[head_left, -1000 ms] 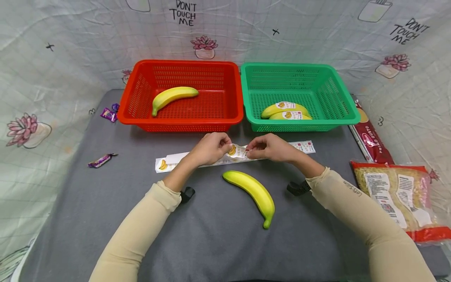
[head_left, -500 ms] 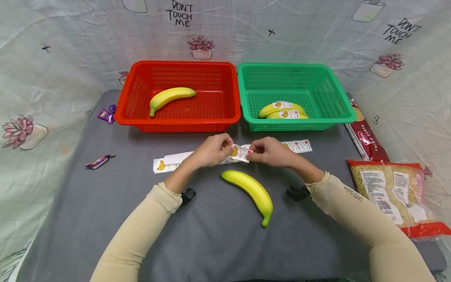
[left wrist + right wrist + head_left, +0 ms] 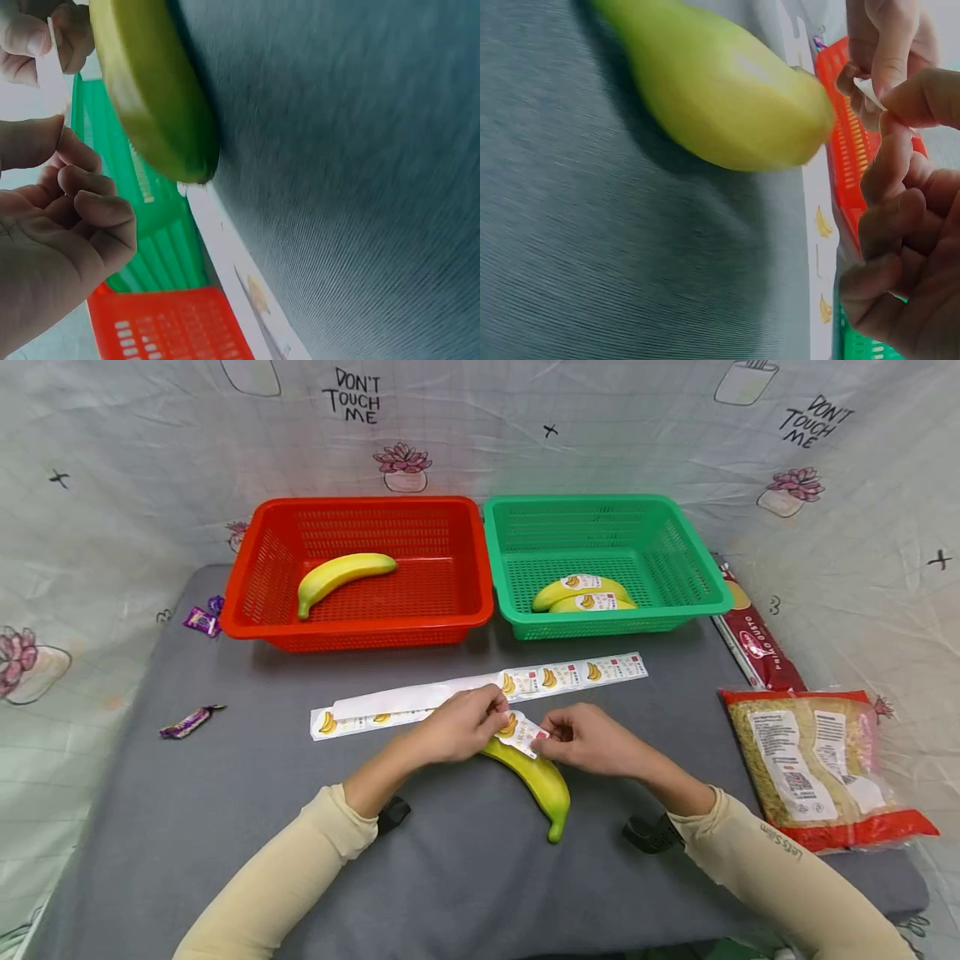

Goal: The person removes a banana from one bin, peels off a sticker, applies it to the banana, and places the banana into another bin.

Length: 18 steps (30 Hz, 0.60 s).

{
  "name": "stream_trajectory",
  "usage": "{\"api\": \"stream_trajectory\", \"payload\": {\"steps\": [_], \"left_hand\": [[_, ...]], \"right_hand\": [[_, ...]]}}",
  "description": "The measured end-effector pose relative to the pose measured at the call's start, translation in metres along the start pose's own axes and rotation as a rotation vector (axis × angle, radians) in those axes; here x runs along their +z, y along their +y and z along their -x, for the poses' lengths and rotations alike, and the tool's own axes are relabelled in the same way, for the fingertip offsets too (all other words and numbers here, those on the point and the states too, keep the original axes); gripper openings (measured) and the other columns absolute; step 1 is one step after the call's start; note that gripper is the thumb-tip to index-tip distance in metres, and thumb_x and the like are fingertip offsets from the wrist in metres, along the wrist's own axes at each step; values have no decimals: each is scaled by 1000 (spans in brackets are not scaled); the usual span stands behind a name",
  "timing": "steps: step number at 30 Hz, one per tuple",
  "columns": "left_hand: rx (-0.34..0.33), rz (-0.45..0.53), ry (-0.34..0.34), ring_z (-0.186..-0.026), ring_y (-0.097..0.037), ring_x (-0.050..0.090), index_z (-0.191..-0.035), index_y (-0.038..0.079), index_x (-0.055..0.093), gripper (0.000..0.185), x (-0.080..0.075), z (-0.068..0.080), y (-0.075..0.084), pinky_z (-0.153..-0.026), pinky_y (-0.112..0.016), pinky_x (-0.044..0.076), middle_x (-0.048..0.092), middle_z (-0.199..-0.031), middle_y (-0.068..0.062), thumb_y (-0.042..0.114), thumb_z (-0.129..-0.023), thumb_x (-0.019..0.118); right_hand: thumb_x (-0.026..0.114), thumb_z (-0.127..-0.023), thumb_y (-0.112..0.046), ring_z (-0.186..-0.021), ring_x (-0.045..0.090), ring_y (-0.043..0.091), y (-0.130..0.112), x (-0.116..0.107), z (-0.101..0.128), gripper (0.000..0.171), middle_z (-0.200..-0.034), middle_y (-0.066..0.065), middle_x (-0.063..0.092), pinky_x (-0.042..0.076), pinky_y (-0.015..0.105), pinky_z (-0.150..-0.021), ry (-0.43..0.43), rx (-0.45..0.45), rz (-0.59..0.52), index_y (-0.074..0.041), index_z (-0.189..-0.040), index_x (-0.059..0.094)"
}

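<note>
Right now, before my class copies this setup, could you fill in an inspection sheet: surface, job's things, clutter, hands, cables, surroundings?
Surface: grey cloth, lightly wrinkled.
Job's things: loose sticker held above the near banana, not touching it; sticker strip lying beyond; red basket with one banana, no sticker visible; green basket with two stickered bananas.
Clutter: purple-wrapped sweets on the left; dark red packet and clear-fronted bag on the right.
Hands: left hand and right hand both pinch the loose sticker.
Cables: nothing seen.
Surroundings: pale sheet printed with potted plants and "DON'T TOUCH ME".
</note>
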<state>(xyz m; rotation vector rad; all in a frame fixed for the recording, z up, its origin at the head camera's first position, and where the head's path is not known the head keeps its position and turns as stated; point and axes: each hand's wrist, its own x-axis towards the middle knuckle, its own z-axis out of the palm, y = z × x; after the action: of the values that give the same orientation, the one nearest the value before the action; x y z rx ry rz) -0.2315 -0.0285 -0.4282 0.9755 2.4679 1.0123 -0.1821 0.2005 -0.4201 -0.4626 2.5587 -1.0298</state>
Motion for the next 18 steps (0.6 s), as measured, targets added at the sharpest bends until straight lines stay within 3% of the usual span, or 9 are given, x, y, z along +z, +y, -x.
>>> {"api": "stream_trajectory", "payload": {"steps": [12,18], "left_hand": [[63,-154,41,-88,-19,56,-97,9,63,11,20,6,0,-85,-37,47,63,-88,-2,19,-101,63],[29,-156,52,-88,-19,54,-99,11,65,10,24,7,-1,-82,-35,46,61,-93,-3,21,-100,65]], "right_hand": [[70,-86,-23,-50,38,4,0,19,9,27,-55,-12,42,26,20,-51,36,47,129,-19,-64,55],[70,-84,-23,-51,38,5,5,23,9,27,-56,-11,41,26,21,-52,43,70,109,-18,-63,53]]}}
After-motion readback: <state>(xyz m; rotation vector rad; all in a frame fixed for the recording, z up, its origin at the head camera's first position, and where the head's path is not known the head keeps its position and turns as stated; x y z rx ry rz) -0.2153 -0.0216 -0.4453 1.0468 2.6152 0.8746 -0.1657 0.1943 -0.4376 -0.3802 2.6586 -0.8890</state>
